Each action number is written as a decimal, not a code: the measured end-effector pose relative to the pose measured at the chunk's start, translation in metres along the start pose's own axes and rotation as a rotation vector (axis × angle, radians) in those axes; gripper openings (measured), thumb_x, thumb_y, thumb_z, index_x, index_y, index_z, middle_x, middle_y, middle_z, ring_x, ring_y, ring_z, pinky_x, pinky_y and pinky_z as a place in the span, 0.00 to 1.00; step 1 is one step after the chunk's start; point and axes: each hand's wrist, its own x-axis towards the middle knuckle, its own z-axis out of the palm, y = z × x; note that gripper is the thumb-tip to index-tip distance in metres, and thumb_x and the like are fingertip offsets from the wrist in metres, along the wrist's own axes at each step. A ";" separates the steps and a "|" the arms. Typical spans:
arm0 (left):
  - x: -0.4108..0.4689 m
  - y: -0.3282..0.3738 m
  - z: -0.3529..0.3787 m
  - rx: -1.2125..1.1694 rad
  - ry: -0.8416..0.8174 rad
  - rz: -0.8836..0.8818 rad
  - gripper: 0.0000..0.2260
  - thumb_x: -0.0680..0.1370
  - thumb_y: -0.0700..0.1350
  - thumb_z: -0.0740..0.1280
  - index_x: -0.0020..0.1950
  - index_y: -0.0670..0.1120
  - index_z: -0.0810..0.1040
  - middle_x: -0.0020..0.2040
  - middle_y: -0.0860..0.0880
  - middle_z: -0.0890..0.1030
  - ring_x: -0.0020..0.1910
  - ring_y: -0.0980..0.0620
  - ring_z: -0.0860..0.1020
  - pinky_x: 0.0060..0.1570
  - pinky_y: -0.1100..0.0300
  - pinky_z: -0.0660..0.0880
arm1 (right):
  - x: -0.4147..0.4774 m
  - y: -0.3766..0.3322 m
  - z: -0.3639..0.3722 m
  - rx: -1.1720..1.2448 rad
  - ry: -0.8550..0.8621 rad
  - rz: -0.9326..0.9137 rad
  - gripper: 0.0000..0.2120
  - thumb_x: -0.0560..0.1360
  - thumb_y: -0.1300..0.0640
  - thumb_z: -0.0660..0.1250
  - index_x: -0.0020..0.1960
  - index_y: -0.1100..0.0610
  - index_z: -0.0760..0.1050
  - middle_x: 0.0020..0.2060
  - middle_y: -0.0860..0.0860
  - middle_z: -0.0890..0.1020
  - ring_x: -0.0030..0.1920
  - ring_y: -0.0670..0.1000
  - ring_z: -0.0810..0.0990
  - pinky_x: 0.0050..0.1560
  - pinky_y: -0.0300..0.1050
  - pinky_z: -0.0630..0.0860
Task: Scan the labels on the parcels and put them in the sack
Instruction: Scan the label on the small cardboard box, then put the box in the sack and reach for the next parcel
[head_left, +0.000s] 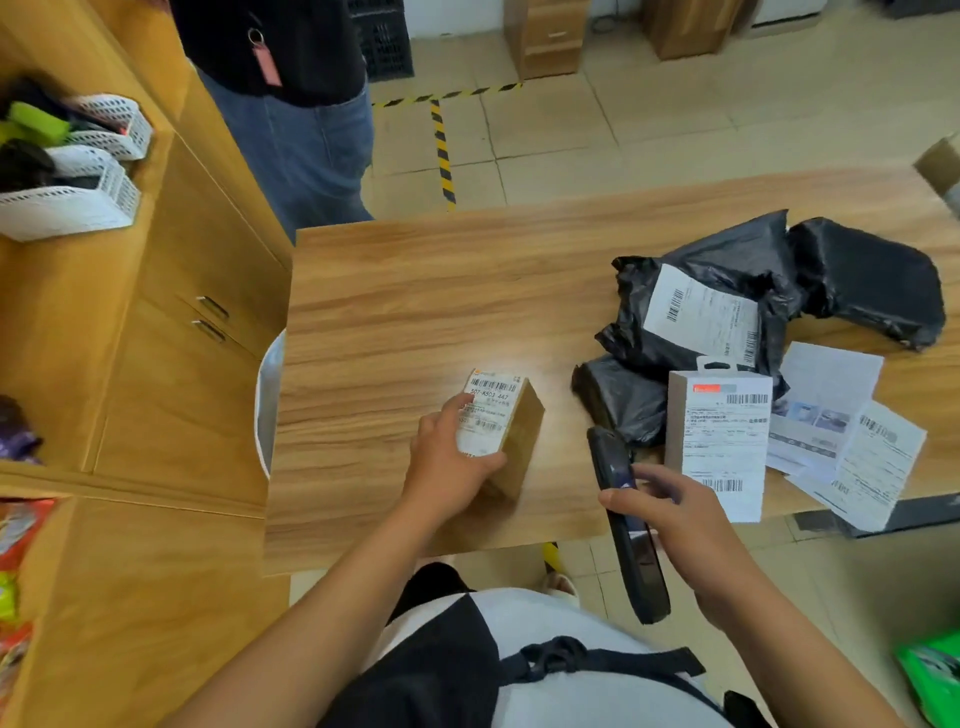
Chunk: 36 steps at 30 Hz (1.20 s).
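Showing the head view: the left hand (451, 465) grips a small cardboard box (519, 441) at the near middle of the wooden table (415, 301), thumb pressed on the white barcode label (485, 410) on its top face and fingers curled round its near end; the box's underside is hidden, so contact with the table cannot be told. The right hand (680, 525) holds a dark handheld scanner (641, 566) just right of the box, thumb laid across its face and fingers wrapped round its far side, its top end pointing toward the parcels. Right of the scanner stands a white labelled box (722, 447), touching a small black bag (623, 400); behind it lie a larger black bag with a label (701, 312) and another black bag (867, 280). Two flat white parcels (852, 441) overlap at the table's right edge. A white curved rim (267, 405) shows beside the table's left edge; what it holds is hidden. On the cabinet (171, 395) at left, two white perforated baskets (93, 171) hold dark and green items, too blurred to identify. A standing person in jeans (311, 135) is beyond the table.
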 end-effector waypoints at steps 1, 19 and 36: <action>0.000 -0.007 -0.015 -0.061 0.026 -0.020 0.36 0.69 0.50 0.77 0.73 0.61 0.65 0.66 0.52 0.66 0.64 0.49 0.68 0.60 0.56 0.69 | 0.002 -0.005 0.008 -0.016 -0.008 -0.008 0.22 0.62 0.44 0.80 0.53 0.41 0.77 0.50 0.48 0.80 0.43 0.45 0.81 0.28 0.31 0.73; 0.052 -0.160 -0.221 -0.819 0.531 -0.259 0.26 0.72 0.43 0.76 0.67 0.56 0.72 0.61 0.51 0.78 0.57 0.52 0.80 0.54 0.55 0.79 | 0.037 -0.086 0.181 -0.280 -0.141 -0.109 0.34 0.66 0.54 0.81 0.70 0.55 0.75 0.49 0.49 0.81 0.31 0.39 0.83 0.21 0.31 0.72; 0.158 -0.239 -0.256 -0.680 0.270 -0.330 0.24 0.71 0.45 0.76 0.64 0.58 0.73 0.59 0.51 0.78 0.56 0.49 0.80 0.46 0.57 0.77 | 0.030 -0.097 0.244 -0.225 -0.070 -0.069 0.36 0.54 0.38 0.78 0.60 0.42 0.76 0.42 0.37 0.83 0.38 0.35 0.83 0.27 0.31 0.75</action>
